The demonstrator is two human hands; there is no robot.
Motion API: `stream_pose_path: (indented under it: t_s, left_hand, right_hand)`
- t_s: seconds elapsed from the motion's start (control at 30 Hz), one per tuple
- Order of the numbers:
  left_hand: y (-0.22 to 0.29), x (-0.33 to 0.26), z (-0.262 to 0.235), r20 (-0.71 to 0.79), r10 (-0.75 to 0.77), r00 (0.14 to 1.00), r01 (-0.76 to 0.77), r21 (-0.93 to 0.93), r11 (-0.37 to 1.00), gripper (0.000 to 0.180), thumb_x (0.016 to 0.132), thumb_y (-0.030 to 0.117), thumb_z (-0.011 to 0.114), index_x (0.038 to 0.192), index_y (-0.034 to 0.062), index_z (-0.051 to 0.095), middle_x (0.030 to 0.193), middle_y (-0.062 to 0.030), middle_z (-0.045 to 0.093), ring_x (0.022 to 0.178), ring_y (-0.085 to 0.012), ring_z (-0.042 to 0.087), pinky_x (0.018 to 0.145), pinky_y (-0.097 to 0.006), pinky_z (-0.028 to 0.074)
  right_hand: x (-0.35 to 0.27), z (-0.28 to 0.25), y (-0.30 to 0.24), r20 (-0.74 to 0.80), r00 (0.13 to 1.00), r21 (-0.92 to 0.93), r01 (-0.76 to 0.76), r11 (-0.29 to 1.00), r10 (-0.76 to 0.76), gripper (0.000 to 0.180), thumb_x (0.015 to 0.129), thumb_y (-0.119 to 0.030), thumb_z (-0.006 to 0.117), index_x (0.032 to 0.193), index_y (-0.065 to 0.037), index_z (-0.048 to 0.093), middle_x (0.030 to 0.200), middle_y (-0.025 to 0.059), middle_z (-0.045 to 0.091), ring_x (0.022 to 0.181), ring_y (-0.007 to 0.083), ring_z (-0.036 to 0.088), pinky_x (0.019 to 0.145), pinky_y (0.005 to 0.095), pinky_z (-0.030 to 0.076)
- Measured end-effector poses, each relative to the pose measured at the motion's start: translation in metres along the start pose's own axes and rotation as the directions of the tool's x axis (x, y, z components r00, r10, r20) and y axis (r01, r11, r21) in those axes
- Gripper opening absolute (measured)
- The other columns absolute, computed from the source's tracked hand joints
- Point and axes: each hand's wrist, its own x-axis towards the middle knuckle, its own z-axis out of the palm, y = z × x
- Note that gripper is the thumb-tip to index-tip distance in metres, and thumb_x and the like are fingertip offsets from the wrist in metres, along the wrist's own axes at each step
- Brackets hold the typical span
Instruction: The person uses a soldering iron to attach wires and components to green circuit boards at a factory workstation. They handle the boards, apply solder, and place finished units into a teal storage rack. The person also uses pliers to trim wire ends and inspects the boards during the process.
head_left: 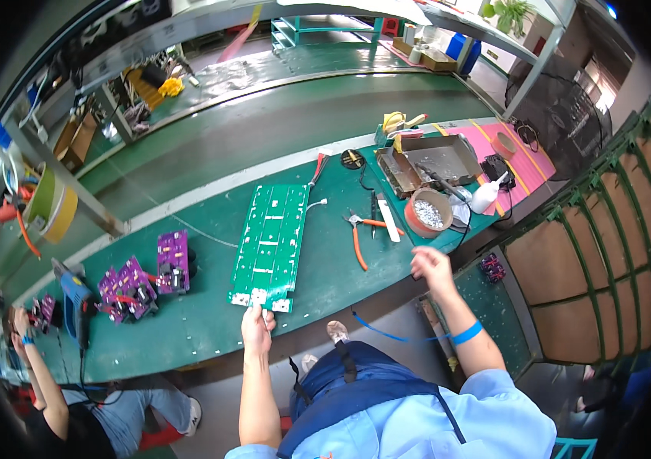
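My left hand grips the near end of a long green circuit board, thumb on top. The board lies tilted over the green bench and shows rows of small white marks. Red and white wires come off its far right side. My right hand is at the bench's front edge with its fingers curled in; whatever they may hold is hidden. Just beyond it stands an orange-rimmed tub of small silvery pieces. Orange-handled cutters and a white strip lie between the board and the tub.
A metal tray and a white squeeze bottle stand at the back right. Purple circuit boards and a blue heat gun lie to the left, near a co-worker's hands. A blue wrist-strap cord hangs from my right wrist.
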Motion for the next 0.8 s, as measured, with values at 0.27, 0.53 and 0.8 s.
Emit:
stream_pose_path:
  t_s: [0.27, 0.53, 0.8]
  left_hand:
    - [0.011, -0.002, 0.009, -0.063, -0.116, 0.991, 0.115, -0.018, 0.993, 0.017, 0.087, 0.020, 0.041, 0.091, 0.0034, 0.045, 0.069, -0.0012, 0.045, 0.051, -0.0076, 0.036, 0.040, -0.018, 0.028]
    - [0.003, 0.000, 0.008, -0.053, -0.031, 0.998, 0.037, 0.104, 0.994, 0.024, 0.088, 0.026, 0.037, 0.093, 0.0046, 0.047, 0.069, -0.0002, 0.046, 0.054, -0.0068, 0.038, 0.039, -0.018, 0.026]
    - [0.002, -0.004, 0.019, -0.137, -0.024, 0.990, 0.038, 0.102, 0.994, 0.027, 0.086, 0.028, 0.039, 0.098, 0.0050, 0.046, 0.073, -0.0001, 0.046, 0.054, -0.0065, 0.035, 0.042, -0.018, 0.026]
  right_hand:
    - [0.164, -0.112, 0.050, -0.036, 0.973, 0.909, -0.063, 0.413, 0.227, 0.031, 0.080, -0.022, 0.054, 0.096, 0.005, 0.048, 0.081, 0.0160, 0.057, 0.068, 0.0220, 0.058, 0.061, 0.0300, 0.050]
    - [0.235, -0.184, 0.108, -0.053, 0.965, 0.936, -0.043, 0.350, 0.258, 0.042, 0.082, -0.030, 0.050, 0.106, 0.004, 0.046, 0.098, 0.0242, 0.052, 0.079, 0.0262, 0.058, 0.068, 0.0340, 0.051]
    - [0.210, -0.221, 0.087, -0.204, 0.972, 0.545, 0.209, 0.812, -0.114, 0.046, 0.086, -0.040, 0.040, 0.115, -0.005, 0.043, 0.085, 0.0072, 0.055, 0.076, 0.0119, 0.050, 0.066, 0.0237, 0.041]
